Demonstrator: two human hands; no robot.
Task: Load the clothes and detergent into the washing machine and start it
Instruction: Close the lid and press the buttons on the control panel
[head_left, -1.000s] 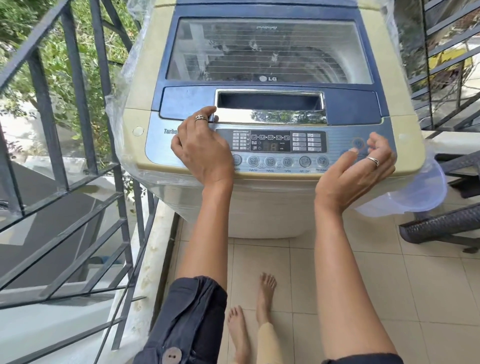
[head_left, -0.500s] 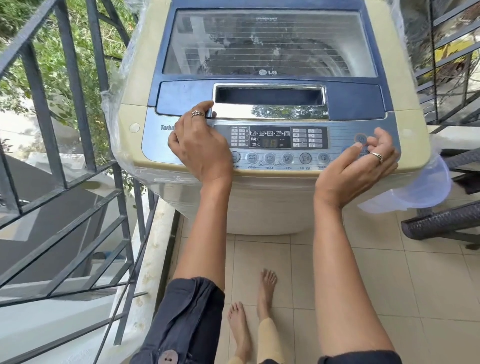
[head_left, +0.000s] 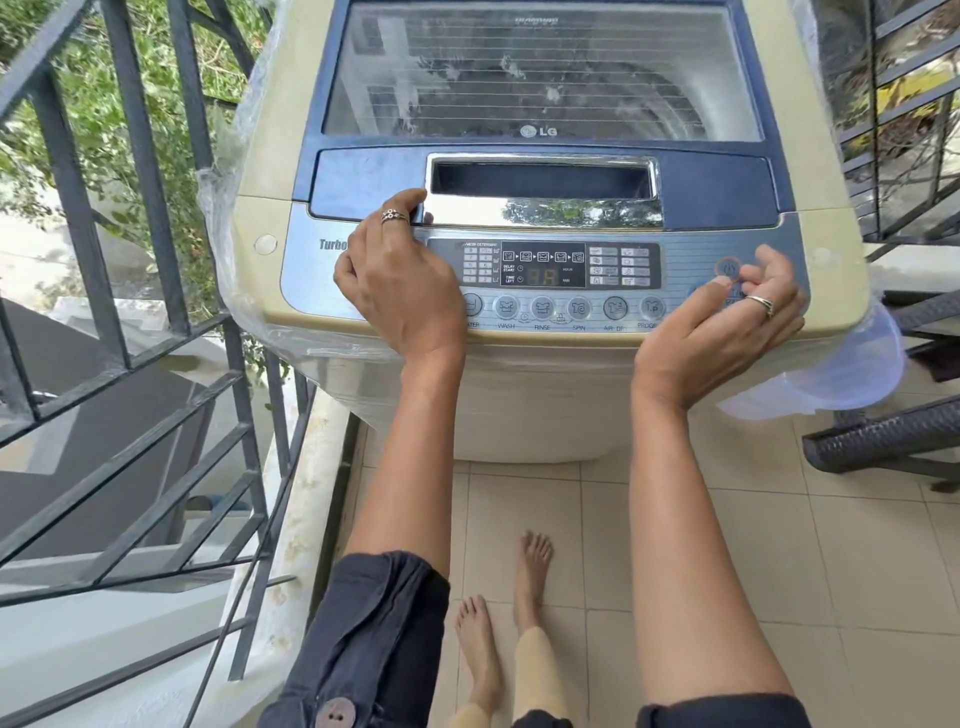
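Cream top-loading washing machine (head_left: 540, 405), upright, blue-framed clear lid (head_left: 540, 78) closed, control panel (head_left: 685, 254) display (head_left: 543, 270) showing digits

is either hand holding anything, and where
Nothing is held. The left hand rests on the control panel, a fingertip at the lid handle; the right hand has its thumb by the power button.

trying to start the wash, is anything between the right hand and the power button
Nothing visible does. The right hand hovers by the power button, thumb tip at its lower edge, only bare panel around it. The left hand rests on the panel's far left, well away.
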